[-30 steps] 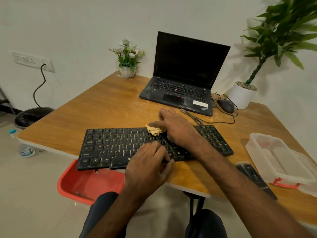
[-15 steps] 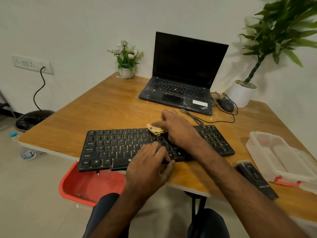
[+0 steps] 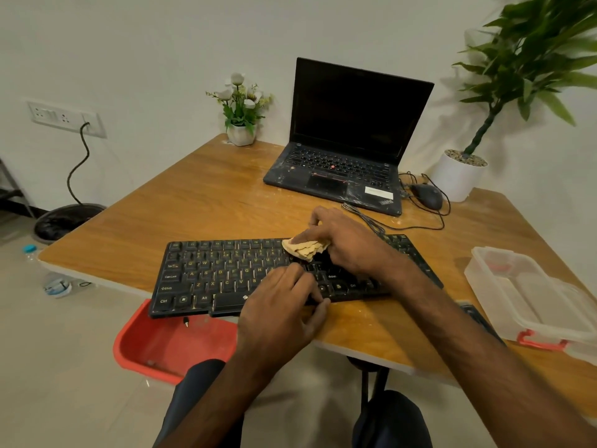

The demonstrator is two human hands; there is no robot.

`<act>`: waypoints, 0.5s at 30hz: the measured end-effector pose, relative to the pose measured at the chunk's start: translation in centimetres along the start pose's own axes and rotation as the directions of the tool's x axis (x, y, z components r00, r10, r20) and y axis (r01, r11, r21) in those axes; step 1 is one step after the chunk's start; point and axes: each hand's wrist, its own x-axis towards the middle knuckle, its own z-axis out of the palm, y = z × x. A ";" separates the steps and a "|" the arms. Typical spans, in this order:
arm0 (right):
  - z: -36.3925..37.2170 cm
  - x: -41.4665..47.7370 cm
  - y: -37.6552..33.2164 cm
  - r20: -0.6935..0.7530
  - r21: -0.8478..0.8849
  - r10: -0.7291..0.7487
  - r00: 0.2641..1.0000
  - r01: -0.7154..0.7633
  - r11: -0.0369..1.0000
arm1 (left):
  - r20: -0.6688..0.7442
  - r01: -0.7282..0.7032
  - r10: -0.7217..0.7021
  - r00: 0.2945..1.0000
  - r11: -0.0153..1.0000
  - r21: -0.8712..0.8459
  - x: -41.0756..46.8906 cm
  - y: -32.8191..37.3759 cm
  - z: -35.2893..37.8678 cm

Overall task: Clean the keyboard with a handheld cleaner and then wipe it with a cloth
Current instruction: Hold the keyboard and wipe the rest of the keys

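Keyboard (image 3: 219, 276) on wood table (image 3: 193, 202), laptop (image 3: 339, 176) behind; white wall (image 3: 161, 43), tiled floor (image 3: 64, 367)

Keyboard (image 3: 226, 276): black, pale yellowish key legends. Cloth (image 3: 305, 248): pale yellow-tan. Table (image 3: 200, 208): orange-brown wood grain, pale rim. Laptop (image 3: 349, 124), far edge: black, red dot among the keys, white sticker. Mouse (image 3: 427, 195): black. Flower pot (image 3: 240, 135), far left corner: white, with white blooms and green leaves. Plant pot (image 3: 455, 184), far right corner: white, green foliage. Container (image 3: 481, 279), right edge: translucent clear, red clasps. Tub (image 3: 129, 350), below the near edge: red.
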 end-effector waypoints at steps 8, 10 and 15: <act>0.9 0.6 -0.8 -0.109 -0.153 -0.073 0.991 0.056 0.987 | 0.019 0.000 0.001 1.000 1.000 -0.006 -0.1 -0.2 0.1; 1.1 1.2 -0.9 -0.110 -0.224 -0.049 0.993 0.023 0.974 | 0.018 0.001 -0.001 1.000 1.000 0.000 0.0 -0.1 0.2; 0.6 2.0 -1.0 -0.130 -0.227 0.034 0.991 -0.063 0.972 | 0.013 -0.011 0.011 1.000 1.000 -0.024 -0.1 -0.1 0.1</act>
